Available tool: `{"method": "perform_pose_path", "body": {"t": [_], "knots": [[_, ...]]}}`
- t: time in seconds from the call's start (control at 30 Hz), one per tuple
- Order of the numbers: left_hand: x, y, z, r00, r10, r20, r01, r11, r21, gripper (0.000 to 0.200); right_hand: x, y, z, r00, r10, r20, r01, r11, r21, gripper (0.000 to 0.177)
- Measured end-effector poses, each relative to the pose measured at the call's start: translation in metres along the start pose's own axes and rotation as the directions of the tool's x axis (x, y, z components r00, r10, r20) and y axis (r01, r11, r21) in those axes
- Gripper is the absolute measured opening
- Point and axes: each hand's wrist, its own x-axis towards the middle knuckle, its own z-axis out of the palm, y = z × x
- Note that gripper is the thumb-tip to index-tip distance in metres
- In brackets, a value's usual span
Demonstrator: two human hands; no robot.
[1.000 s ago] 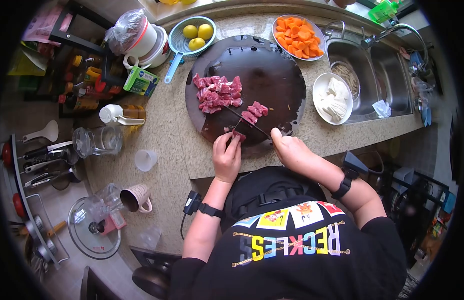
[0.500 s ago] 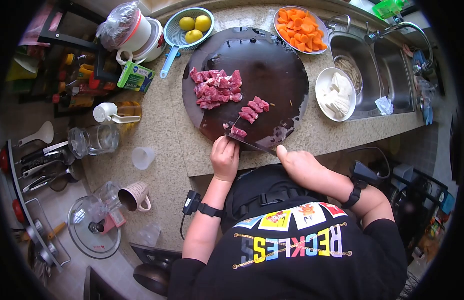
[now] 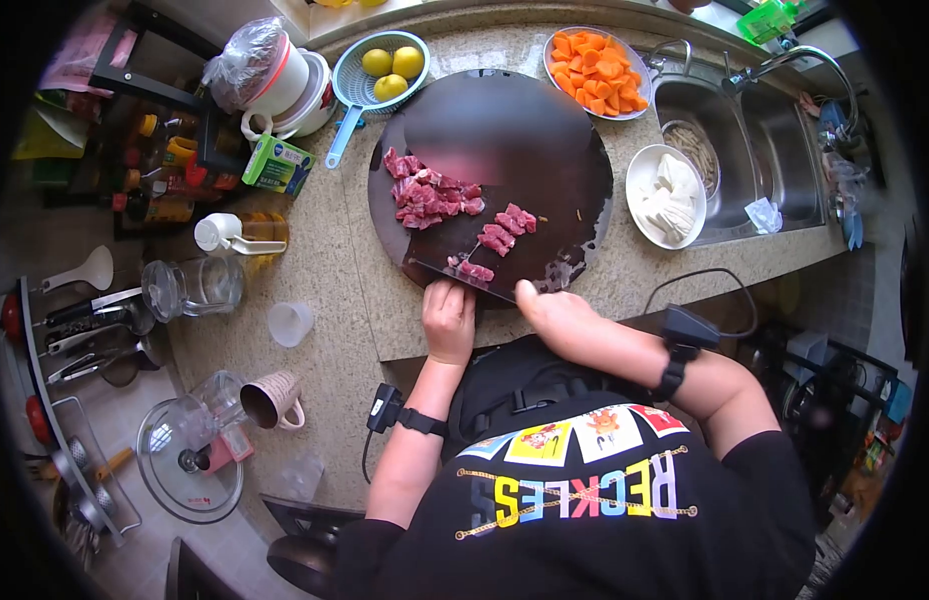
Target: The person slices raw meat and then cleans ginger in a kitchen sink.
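A round dark cutting board [image 3: 545, 210] lies on the counter in front of me. My right hand [image 3: 563, 318] is closed around the handle end of a knife [image 3: 490, 290], whose blade slants left along the board's near edge. Close against the blade, my left hand [image 3: 450, 322] has its fingers curled together; what they hold, if anything, is hidden. Just beyond the blade lies a small strip of red meat [image 3: 472, 269]. Farther up are a short row of cut meat pieces [image 3: 505, 230] and a larger pile of meat chunks [image 3: 427, 192].
Behind the board stand a plate of carrot chunks [image 3: 597, 75] and a blue colander [image 3: 357, 88] with yellow fruit. A white bowl [image 3: 640, 215] sits beside the sink [image 3: 785, 150]. Leftward are an oil bottle [image 3: 260, 233], a plastic cup [image 3: 290, 324] and a mug [image 3: 275, 400].
My right hand and the knife have shifted left, so the blade now reaches past my left fingertips. My left hand stays almost in place. The whole view has tilted slightly.
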Motion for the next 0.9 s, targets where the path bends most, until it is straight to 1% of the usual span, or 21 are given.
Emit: {"method": "perform_pose_path", "body": {"t": [0.03, 0.07, 0.1, 0.13, 0.2, 0.23, 0.3, 0.4, 0.43, 0.47, 0.53, 0.57, 0.63, 0.7, 0.73, 0.77, 0.8, 0.87, 0.9], "knots": [[0.0, -0.001, 0.001, 1.0, 0.015, -0.027, -0.015, 1.0, -0.016, 0.019, -0.011, 0.004, -0.003, 1.0, 0.004, 0.001, -0.004, 1.0, -0.003, 0.017], [-0.001, -0.001, 0.001, 0.999, 0.013, -0.03, -0.014, 1.0, -0.017, 0.019, -0.021, 0.008, -0.008, 0.999, 0.0, 0.033, 0.001, 1.0, -0.023, 0.016], [-0.001, -0.001, 0.001, 0.999, 0.017, -0.031, -0.018, 1.0, -0.01, 0.019, -0.025, 0.009, -0.011, 0.998, -0.004, 0.064, 0.007, 0.999, -0.043, 0.015], [-0.002, -0.001, 0.001, 0.999, 0.023, -0.027, -0.024, 1.0, -0.004, 0.02, -0.021, 0.006, -0.01, 0.998, -0.003, 0.062, 0.006, 0.999, -0.042, 0.015], [-0.004, 0.0, -0.001, 0.999, 0.051, -0.012, -0.051, 0.999, -0.001, 0.02, -0.002, -0.005, -0.005, 0.999, -0.032, -0.017, 0.032, 0.999, -0.007, 0.017], [-0.005, -0.001, 0.0, 0.997, 0.072, -0.003, -0.072, 0.997, 0.007, 0.02, 0.01, -0.009, -0.002, 0.999, -0.032, -0.022, 0.032, 0.999, -0.008, 0.017], [-0.004, -0.001, -0.002, 0.996, 0.084, 0.003, -0.084, 0.996, 0.004, 0.019, 0.03, -0.019, 0.006, 0.999, -0.032, -0.01, 0.033, 0.999, 0.009, 0.026], [-0.002, 0.001, -0.004, 0.992, 0.127, 0.019, -0.127, 0.992, -0.005, 0.018, 0.03, -0.019, 0.005, 0.997, -0.064, -0.046, 0.064, 0.998, -0.004, 0.026], [0.0, 0.001, -0.004, 0.989, 0.149, 0.019, -0.149, 0.989, 0.002, 0.018, 0.024, -0.014, 0.006, 0.996, -0.075, -0.044, 0.075, 0.997, 0.0, 0.023], [0.0, 0.0, -0.004, 0.987, 0.158, 0.014, -0.158, 0.987, 0.004, 0.018, 0.014, -0.009, 0.005, 0.995, -0.078, -0.054, 0.078, 0.997, -0.003, 0.023], [-0.004, -0.001, -0.003, 0.997, 0.072, -0.013, -0.072, 0.997, 0.005, 0.018, -0.011, 0.002, 0.003, 1.0, 0.009, -0.011, -0.009, 1.0, 0.014, 0.017], [-0.002, 0.0, -0.004, 0.997, 0.078, -0.013, -0.078, 0.997, -0.008, 0.018, -0.024, 0.007, 0.0, 1.0, 0.009, -0.011, -0.009, 1.0, 0.012, 0.017], [-0.001, 0.001, -0.003, 0.997, 0.072, -0.022, -0.072, 0.997, -0.008, 0.018, -0.042, 0.013, -0.007, 0.999, 0.011, 0.04, -0.011, 1.0, 0.001, 0.014], [-0.004, 0.002, -0.003, 0.997, 0.068, -0.021, -0.068, 0.998, -0.009, 0.018, -0.033, 0.008, -0.006, 1.0, -0.001, 0.019, 0.001, 1.0, 0.003, 0.014], [-0.007, 0.001, -0.002, 0.996, 0.092, -0.015, -0.092, 0.996, -0.01, 0.019, -0.024, 0.002, -0.006, 1.0, -0.013, -0.004, 0.013, 1.0, 0.004, 0.014], [-0.008, 0.0, -0.001, 0.993, 0.117, -0.011, -0.118, 0.993, -0.01, 0.019, -0.009, -0.01, -0.008, 1.0, 0.009, 0.004, -0.009, 0.999, 0.032, 0.015], [-0.008, 0.001, -0.001, 0.993, 0.119, -0.011, -0.119, 0.993, -0.008, 0.019, 0.007, -0.013, 0.001, 0.999, -0.036, -0.04, 0.037, 0.999, 0.019, 0.016], [-0.008, 0.001, -0.004, 0.988, 0.153, 0.033, -0.153, 0.988, -0.004, 0.021, 0.028, -0.018, 0.005, 0.997, -0.063, -0.043, 0.062, 0.997, -0.04, 0.018], [-0.008, 0.001, -0.004, 0.986, 0.161, 0.034, -0.161, 0.987, -0.006, 0.021, 0.033, -0.021, 0.008, 0.997, -0.06, -0.051, 0.058, 0.998, -0.04, 0.018]]}}
